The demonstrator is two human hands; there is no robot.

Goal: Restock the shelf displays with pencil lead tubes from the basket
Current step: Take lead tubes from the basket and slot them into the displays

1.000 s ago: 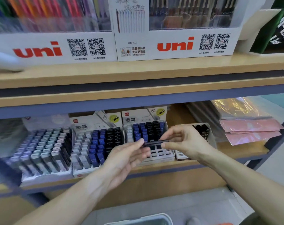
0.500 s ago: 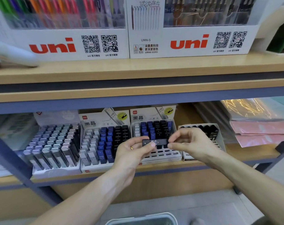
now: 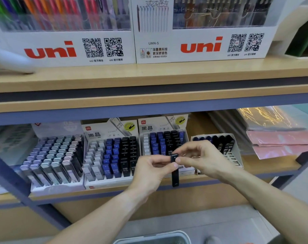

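A black pencil lead tube (image 3: 174,175) hangs upright in front of the lower shelf. My left hand (image 3: 152,170) and my right hand (image 3: 201,158) both pinch its top end between thumb and fingers. Behind them stands a white display box (image 3: 164,138) with blue and black tubes and several empty front slots. To its left is a fuller display box (image 3: 111,154) with white, blue and black tubes. A smaller open box (image 3: 228,148) of dark tubes sits to the right. The rim of the basket (image 3: 153,237) shows at the bottom edge.
A grey-lilac tube display (image 3: 56,157) stands at the left of the lower wooden shelf (image 3: 258,166). Pink plastic packets (image 3: 281,141) lie at the right. Two white pen display cases (image 3: 202,46) line the upper shelf. A dark metal upright (image 3: 17,189) crosses the lower left.
The tube has turned from lying level between my hands to hanging upright from its top end. Both hands have stayed in front of the middle display box.
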